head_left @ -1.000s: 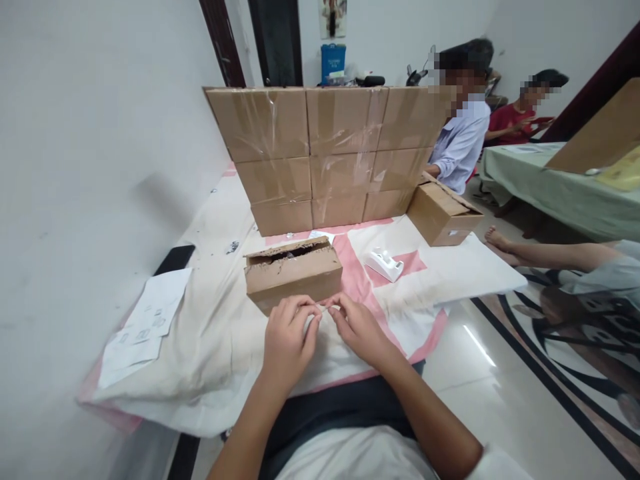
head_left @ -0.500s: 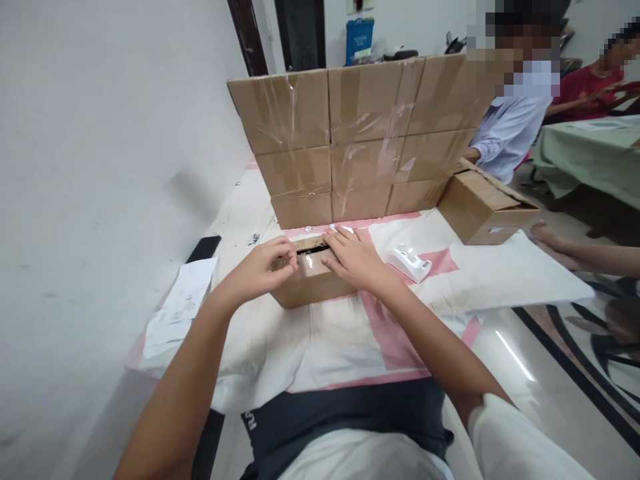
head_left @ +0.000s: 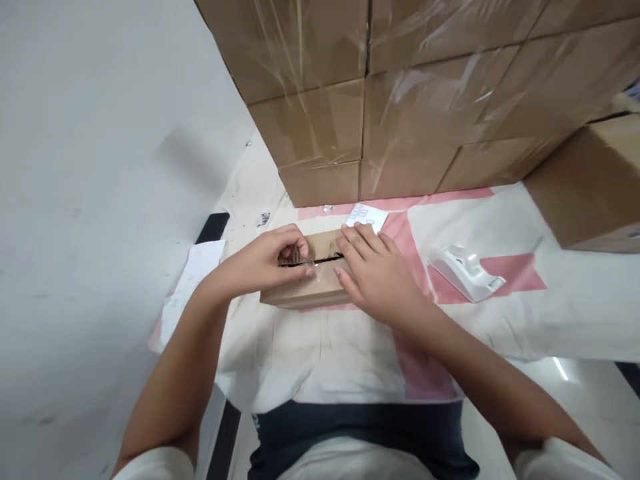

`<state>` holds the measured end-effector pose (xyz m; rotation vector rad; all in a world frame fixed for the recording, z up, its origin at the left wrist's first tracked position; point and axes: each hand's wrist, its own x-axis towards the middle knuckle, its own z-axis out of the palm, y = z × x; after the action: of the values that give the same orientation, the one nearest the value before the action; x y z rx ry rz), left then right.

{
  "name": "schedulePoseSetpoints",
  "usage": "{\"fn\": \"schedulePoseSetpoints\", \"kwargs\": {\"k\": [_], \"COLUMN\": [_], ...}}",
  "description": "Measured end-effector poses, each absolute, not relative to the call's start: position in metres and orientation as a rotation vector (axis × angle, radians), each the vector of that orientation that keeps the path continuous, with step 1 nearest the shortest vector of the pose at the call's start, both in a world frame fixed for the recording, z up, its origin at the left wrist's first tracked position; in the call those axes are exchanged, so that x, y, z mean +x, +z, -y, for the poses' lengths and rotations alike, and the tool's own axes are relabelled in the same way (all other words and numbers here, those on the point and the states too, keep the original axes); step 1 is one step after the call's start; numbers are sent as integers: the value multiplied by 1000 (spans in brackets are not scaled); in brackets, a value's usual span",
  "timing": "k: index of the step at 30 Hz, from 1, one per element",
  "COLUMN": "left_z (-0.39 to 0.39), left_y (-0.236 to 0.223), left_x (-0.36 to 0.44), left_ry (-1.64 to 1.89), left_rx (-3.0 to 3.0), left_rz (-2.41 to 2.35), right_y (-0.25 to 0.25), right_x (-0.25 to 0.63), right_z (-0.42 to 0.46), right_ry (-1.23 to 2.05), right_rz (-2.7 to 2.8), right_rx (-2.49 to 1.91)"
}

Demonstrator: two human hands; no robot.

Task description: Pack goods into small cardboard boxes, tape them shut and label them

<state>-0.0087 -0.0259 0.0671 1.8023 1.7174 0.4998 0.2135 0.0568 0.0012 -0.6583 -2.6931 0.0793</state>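
A small cardboard box (head_left: pixel 325 287) lies on the cloth in front of me, with a dark gap along the seam of its top flaps. My left hand (head_left: pixel 267 261) is at the box's left end, fingers curled in and thumb along the top. A shiny bit of clear tape (head_left: pixel 316 267) shows by the thumb tip; what the fingers grip is partly hidden. Across the right part of the top, my right hand (head_left: pixel 380 277) rests with fingers stretched out, holding nothing. To its right stands a white tape dispenser (head_left: pixel 467 273).
Stacked cardboard boxes (head_left: pixel 320 127) under clear wrap stand behind. Another cardboard box (head_left: pixel 595 187) is at the right. White papers (head_left: pixel 193 280) and a black object (head_left: pixel 213 228) lie at the left by the wall (head_left: pixel 100 200). A printed slip (head_left: pixel 367 217) lies behind the box.
The view has tilted down and come closer, so the people behind have left the picture almost wholly. Both hands stay on the box; the printed slip shows more behind it.
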Motion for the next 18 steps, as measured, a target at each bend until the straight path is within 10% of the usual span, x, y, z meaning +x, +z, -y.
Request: {"fn": "schedulePoseSetpoints", "kwargs": {"k": [18], "left_z": [13], "left_y": [67], "left_x": [2], "left_ry": [302], "left_rx": [1829], "left_rz": [-1882], "right_y": [0], "right_x": [209], "right_z": [-76], "right_ry": [82], "right_rz": [2728], "right_rx": [-461]}}
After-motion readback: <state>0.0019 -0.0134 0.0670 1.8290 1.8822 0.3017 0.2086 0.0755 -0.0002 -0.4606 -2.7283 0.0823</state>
